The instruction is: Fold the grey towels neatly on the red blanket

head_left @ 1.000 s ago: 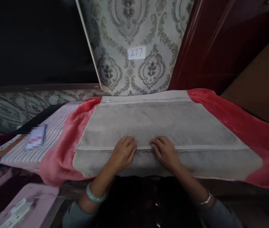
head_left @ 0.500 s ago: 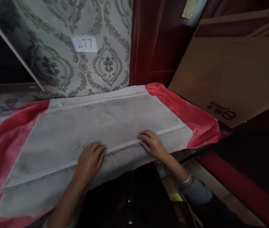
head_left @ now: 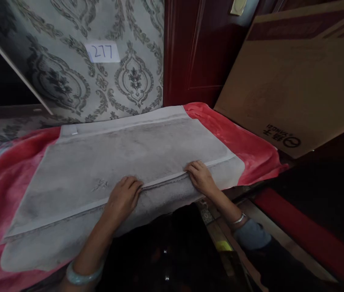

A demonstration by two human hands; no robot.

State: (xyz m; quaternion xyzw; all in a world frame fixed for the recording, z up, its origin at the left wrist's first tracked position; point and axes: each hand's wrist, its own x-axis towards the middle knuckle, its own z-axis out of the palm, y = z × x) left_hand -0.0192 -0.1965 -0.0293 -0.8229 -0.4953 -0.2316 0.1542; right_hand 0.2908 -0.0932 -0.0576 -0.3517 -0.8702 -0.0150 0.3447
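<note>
A grey plush cloth (head_left: 123,150) with white hems lies spread over a red plush blanket (head_left: 245,150). Along its near side runs a folded-over edge with a white band. My left hand (head_left: 125,196) grips this band left of the middle, fingers curled and pressed together. Farther right on the same band, my right hand (head_left: 201,176) pinches the edge between thumb and fingers. Between the two hands the hem looks slightly lifted. A few creases mark the cloth beside my left hand. The undersides of my fingers are hidden.
Behind the cloth stands a patterned wall with a paper label (head_left: 103,52) reading 277. A dark red door (head_left: 193,52) and a large cardboard box (head_left: 293,77) are at the right. A dark screen (head_left: 4,73) is at the left.
Both hands have shifted slightly to the right along the near hem. The hem between them now looks a little raised. The view has moved slightly.
</note>
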